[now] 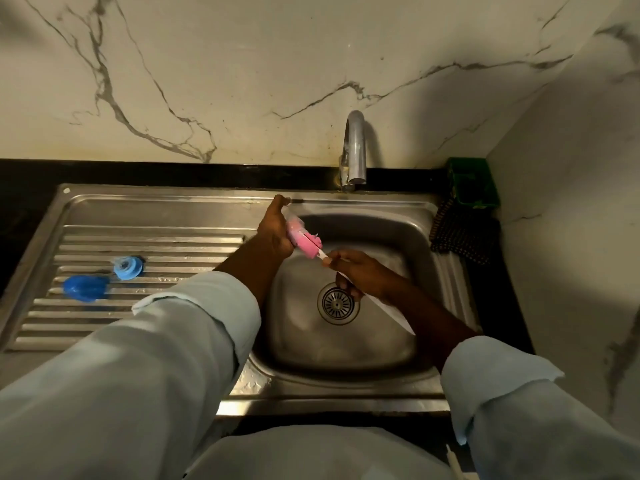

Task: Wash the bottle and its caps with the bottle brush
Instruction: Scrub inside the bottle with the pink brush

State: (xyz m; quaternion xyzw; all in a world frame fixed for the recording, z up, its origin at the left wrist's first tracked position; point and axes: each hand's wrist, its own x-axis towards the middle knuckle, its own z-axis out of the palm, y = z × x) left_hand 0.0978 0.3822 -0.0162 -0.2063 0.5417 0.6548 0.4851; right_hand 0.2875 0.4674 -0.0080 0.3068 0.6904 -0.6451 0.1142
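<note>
Over the sink basin [391,348] my left hand [275,230] grips a clear bottle [292,221], tilted with its mouth toward the right. The pink head of the bottle brush [306,241] is partly inside the bottle. My right hand [360,271] grips the brush's white handle [388,311], which runs down to the right. Two blue caps lie on the ribbed drainboard at the left: a light blue ring cap [128,267] and a darker blue dome cap [85,287]. Most of the bottle is hidden by my left hand.
A chrome tap [355,150] stands behind the basin; no water stream shows. The drain strainer [337,303] sits in the basin's middle. A green holder [472,183] and a dark dotted cloth [462,235] are at the back right. Marble walls close in behind and to the right.
</note>
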